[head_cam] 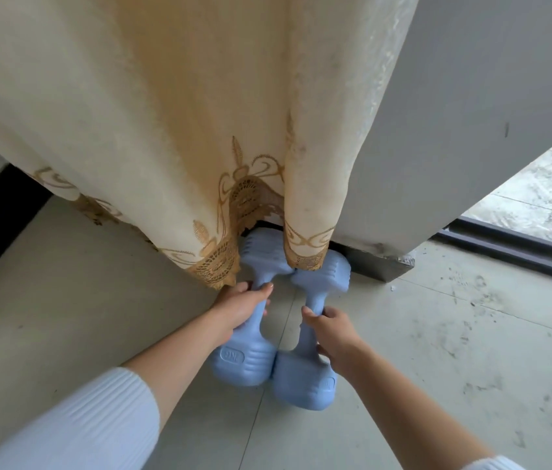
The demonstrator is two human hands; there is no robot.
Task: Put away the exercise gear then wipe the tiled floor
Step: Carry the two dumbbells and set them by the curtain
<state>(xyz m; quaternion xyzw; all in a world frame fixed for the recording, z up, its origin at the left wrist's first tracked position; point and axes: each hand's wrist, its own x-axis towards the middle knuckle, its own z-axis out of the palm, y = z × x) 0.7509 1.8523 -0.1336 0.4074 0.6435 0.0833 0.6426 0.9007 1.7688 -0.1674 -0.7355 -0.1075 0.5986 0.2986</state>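
Fabric of a cream curtain (166,130) with gold embroidery hangs across the left and middle, its hem draped over the far heads of two pale blue dumbbells that lie side by side on the tiled floor (437,368), close against the base of the wall (471,96). The left hand (240,305) is wrapped round the narrow handle of the left dumbbell (244,361), its fingers (262,290) curled over the bar with the thumb on top. The near head, which carries a moulded weight mark too blurred to read with certainty, appears to rest on the tiles. Touching it, the right dumbbell (305,381) lies at a slight angle, and the right hand (335,334) clasps its handle in the same way. Both look like stiff, smooth moulded shells, probably dense for their size yet light enough for one hand each. The waisted handle between the ribbed heads is the natural place to hold, since the broad heads stop a grip from sliding off. Set down carelessly, they could chip a tile, and the soft hem will likely drag over them. Further right, the floor is scuffed with dark marks up to a door track (522,252).
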